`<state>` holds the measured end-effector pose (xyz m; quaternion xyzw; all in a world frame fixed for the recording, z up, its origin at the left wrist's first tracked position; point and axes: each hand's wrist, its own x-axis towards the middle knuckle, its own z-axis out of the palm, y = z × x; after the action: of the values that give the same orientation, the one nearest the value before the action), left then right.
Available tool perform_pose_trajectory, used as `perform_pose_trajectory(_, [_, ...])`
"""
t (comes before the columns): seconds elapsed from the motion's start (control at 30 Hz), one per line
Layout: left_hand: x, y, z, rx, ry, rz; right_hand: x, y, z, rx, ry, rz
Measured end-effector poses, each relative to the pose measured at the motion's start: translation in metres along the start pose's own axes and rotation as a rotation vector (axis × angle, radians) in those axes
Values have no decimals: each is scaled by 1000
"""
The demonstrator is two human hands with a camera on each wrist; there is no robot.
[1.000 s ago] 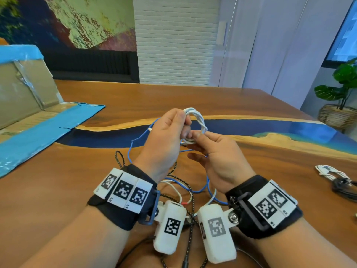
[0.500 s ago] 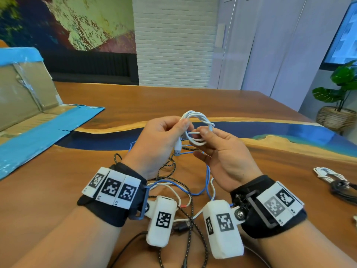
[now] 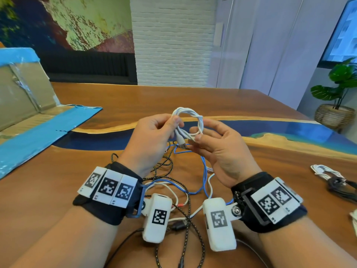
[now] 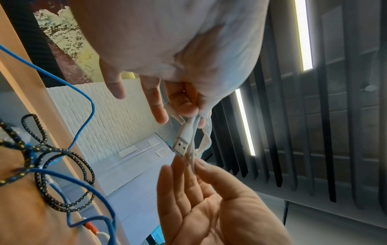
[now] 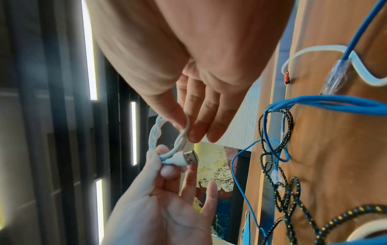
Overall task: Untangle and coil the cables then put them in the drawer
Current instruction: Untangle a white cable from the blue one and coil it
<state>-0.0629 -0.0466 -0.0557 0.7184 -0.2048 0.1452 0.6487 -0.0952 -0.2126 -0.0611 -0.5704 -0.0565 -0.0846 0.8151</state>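
I have the white round cable, wound into a small coil (image 3: 190, 120), held up above the wooden table with its blue resin strip (image 3: 270, 105), between both hands. My left hand (image 3: 152, 140) pinches the coil's left side between thumb and curled forefinger; from the left wrist view the same hand (image 4: 184, 54) shows the remaining fingers hanging looser below the pinch. My right hand (image 3: 222, 149) pinches the coil's lower right side between thumb tip and forefinger, and in the right wrist view that hand (image 5: 188, 54) has its other fingers nearly straight, lying alongside the strands without gripping them. The cable's white USB plug with a metal end (image 3: 181, 144) sticks out downward from the coil between the two hands; it shows clearly in the left wrist view (image 4: 183, 140) and the right wrist view (image 5: 185, 160). Below the hands, on the table, lies a loose tangle: a thin blue cable (image 3: 202, 171), a black braided cable flecked with yellow (image 3: 185, 190) and a white cable with a red-tipped end (image 3: 179, 205), crossing one another. At the far right of the table rest a bundled white cable (image 3: 326, 171) and a black cable bundle (image 3: 342, 187), touching each other. A flattened cardboard box with blue tape (image 3: 29, 117) sits at the left.
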Motion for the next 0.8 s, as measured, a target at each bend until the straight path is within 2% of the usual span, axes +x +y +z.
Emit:
perform_pose_trajectory(0.13, [-1,0,2,41,-62,19,2,3,-3,-72,143,-34])
perform_pose_trajectory(0.2, [-2,2,2,51,-82,34,2,4,-6,-86,170,-36])
perform_pose_trajectory(0.3, [-1,4,-2,66,-70,40,1,2,-7,-100,134,1])
perform_pose_trajectory(0.47, [3,1,-9,64,-47,13,4,-10,-11,99,-5,107])
perform_pose_trajectory(0.6, [3,1,-7,45,-17,-2,2,-16,-10,140,-86,124])
perform_pose_trajectory(0.7, [1,2,-4,-35,14,-13,0,-13,-8,52,-109,108])
perform_pose_trajectory(0.8, [0,4,-1,-141,63,-34,-1,-7,-6,-140,-92,64])
